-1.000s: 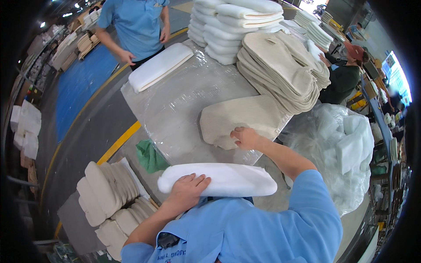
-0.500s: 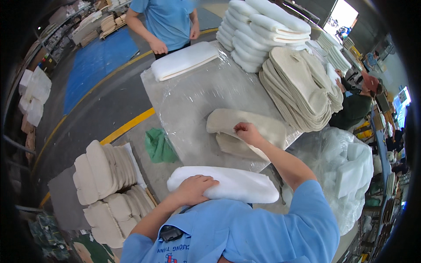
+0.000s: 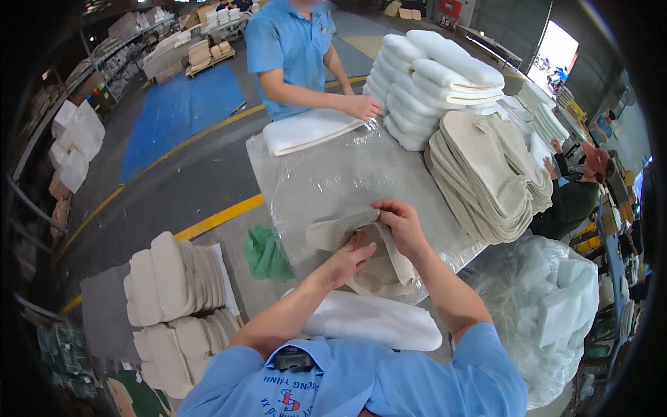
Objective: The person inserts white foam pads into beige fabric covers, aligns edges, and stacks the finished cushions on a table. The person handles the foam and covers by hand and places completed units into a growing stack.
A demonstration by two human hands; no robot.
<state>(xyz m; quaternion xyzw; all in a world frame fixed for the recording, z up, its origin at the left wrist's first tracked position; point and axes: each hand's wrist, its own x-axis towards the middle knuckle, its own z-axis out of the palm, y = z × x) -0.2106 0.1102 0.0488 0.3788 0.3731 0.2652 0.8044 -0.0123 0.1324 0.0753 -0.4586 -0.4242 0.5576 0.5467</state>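
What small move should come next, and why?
Probably spread the beige fabric cover wider with the left hand: the right hand pinches its raised edge, the left hand sits at the gap between its layers, and the white pad lies nearby.

"Where's the light strongest?"
"The opening (image 3: 558, 52) at upper right, blown out white; plastic film (image 3: 326, 167) on the bench (image 3: 410, 177) throws back streaky glare."
"And sharpness?"
"The hands (image 3: 349, 264) look clear, but straight edges bend toward a dark, rounded rim."
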